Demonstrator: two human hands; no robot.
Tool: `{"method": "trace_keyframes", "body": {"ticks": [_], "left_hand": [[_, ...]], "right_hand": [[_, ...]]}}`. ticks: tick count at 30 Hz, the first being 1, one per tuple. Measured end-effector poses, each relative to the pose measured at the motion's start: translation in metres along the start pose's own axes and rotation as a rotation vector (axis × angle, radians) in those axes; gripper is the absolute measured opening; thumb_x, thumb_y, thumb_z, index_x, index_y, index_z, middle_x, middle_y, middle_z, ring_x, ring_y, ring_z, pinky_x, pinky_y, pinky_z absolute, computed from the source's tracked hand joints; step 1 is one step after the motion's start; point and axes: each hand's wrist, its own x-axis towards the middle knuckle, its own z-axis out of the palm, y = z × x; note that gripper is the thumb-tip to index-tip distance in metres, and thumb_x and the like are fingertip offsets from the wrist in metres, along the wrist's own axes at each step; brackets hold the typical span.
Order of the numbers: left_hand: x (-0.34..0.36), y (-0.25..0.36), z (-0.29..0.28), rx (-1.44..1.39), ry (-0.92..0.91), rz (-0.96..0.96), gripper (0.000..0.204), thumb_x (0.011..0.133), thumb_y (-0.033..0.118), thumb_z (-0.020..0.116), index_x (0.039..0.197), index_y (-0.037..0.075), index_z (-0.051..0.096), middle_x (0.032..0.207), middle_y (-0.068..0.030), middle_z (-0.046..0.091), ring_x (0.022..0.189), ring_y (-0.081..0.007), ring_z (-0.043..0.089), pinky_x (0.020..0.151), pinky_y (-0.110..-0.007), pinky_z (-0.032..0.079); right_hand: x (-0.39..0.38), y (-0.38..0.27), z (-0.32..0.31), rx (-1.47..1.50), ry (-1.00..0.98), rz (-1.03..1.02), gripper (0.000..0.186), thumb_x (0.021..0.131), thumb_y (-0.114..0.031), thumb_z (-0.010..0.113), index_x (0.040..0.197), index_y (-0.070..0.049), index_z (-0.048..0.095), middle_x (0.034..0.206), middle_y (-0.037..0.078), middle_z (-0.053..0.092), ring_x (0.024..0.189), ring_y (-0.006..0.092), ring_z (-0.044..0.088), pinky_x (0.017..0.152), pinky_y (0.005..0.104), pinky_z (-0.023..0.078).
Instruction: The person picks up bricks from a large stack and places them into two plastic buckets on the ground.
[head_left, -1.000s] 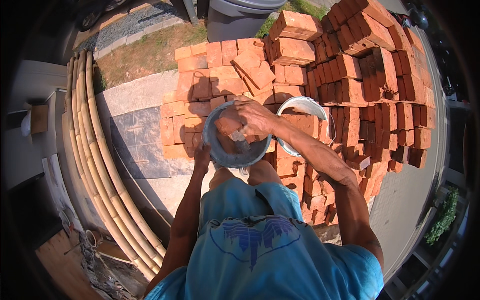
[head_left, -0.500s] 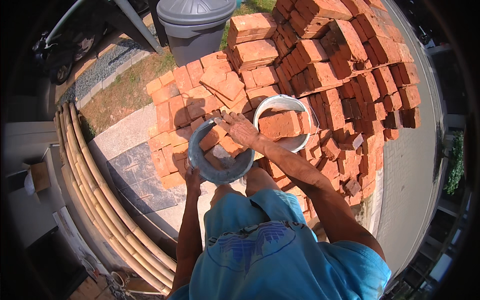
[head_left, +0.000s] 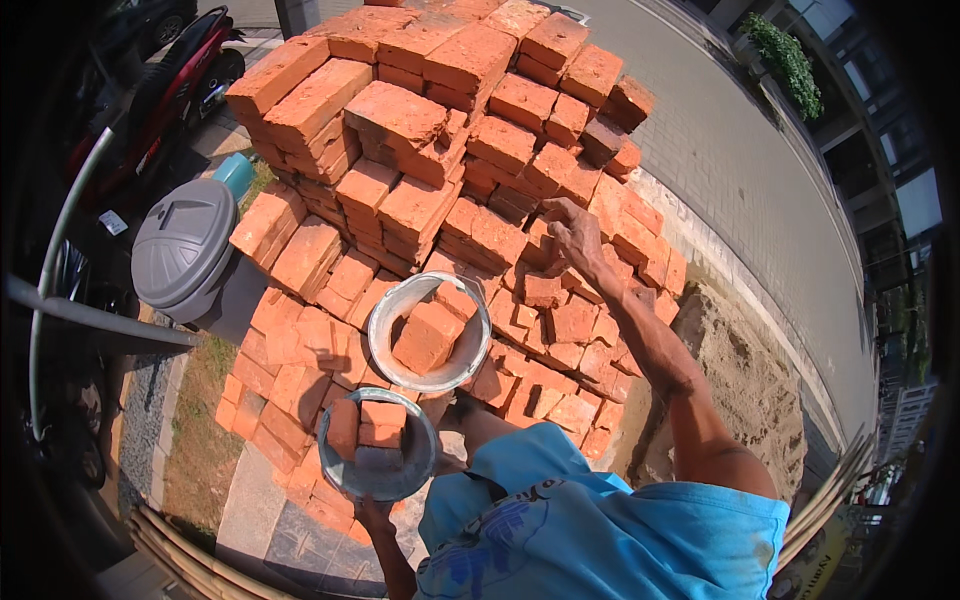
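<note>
My left hand (head_left: pixel 372 512) is at the near rim of a grey bucket (head_left: pixel 433 455), fingers closed on its edge and partly hidden. Inside that bucket lie a few bricks (head_left: pixel 380 424), one of them greyish. My right hand (head_left: pixel 575 235) is stretched out to the right over the brick pile, fingers bent and apart with nothing seen between them. Below it are broken brick pieces (head_left: pixel 543 290). Just beyond the grey bucket stands a second, paler bucket (head_left: pixel 480 345) holding bricks (head_left: pixel 428 335).
Stacked red bricks (head_left: pixel 400 110) rise in steps ahead. A grey lidded bin (head_left: pixel 185 245) stands at left, with a motorbike (head_left: pixel 180 90) behind. Sand (head_left: pixel 745 370) lies at right beside a paved road (head_left: pixel 720 130). Bamboo poles (head_left: pixel 200 570) run along the lower left.
My right hand has left the grey bucket's rim and reached right over the broken bricks. My left hand remains at that bucket. The view has turned to the right.
</note>
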Motion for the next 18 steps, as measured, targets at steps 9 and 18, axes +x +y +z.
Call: {"method": "trace_keyframes", "body": {"ticks": [9,18], "left_hand": [[0.009,0.002,-0.010,0.032,-0.010,-0.069,0.052,0.091,0.030,0.054,0.132,-0.001,0.049,0.121,-0.0221,0.056,0.110,-0.0388,0.059,0.085,-0.049,0.056],[0.016,-0.006,-0.009,0.158,-0.044,-0.039,0.050,0.091,0.032,0.055,0.129,0.000,0.052,0.120,-0.0208,0.056,0.108,-0.0377,0.059,0.083,-0.050,0.056]], "right_hand": [[0.133,0.132,-0.096,-0.197,0.481,0.280,0.053,0.083,-0.022,0.065,0.129,0.003,0.053,0.117,0.020,0.064,0.097,0.0309,0.066,0.080,0.0391,0.054],[0.206,0.138,-0.133,-0.456,0.548,0.071,0.033,0.083,-0.029,0.060,0.093,0.002,0.067,0.083,0.024,0.067,0.085,0.0405,0.066,0.074,0.0477,0.051]]}}
